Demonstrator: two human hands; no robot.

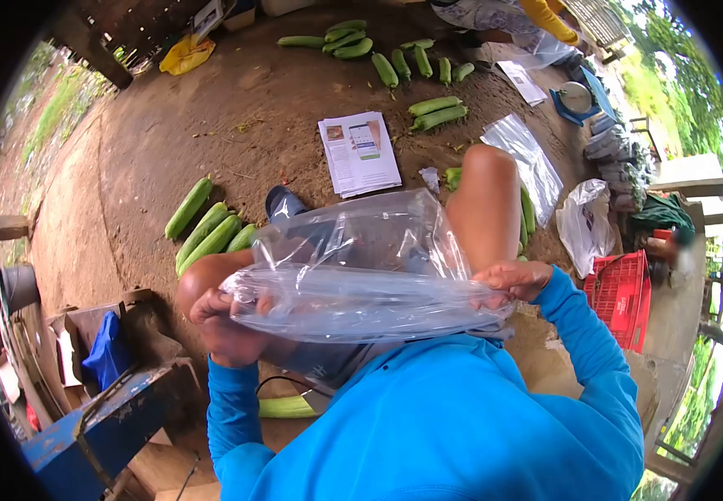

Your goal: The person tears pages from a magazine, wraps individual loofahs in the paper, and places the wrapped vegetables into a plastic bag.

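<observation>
A clear plastic bag [361,309] is stretched sideways across my lap, its near edge gathered in folds. At its left end my left hand [232,321] is closed on the plastic. My right hand [508,282] pinches the opposite end, above my right knee. The rest of the bag spreads forward over my legs, and I see nothing inside it. Long green gourds [211,230] lie on the dirt beyond my left knee. More green gourds [527,217] show partly behind my right leg.
Printed sheets [360,154] lie ahead on the dirt floor, with further gourds [437,113] behind them. Flat plastic bags [528,159] and a red crate [619,301] are to the right. A blue bench [115,426] stands at left. Another person's yellow sleeve [549,21] shows at the top.
</observation>
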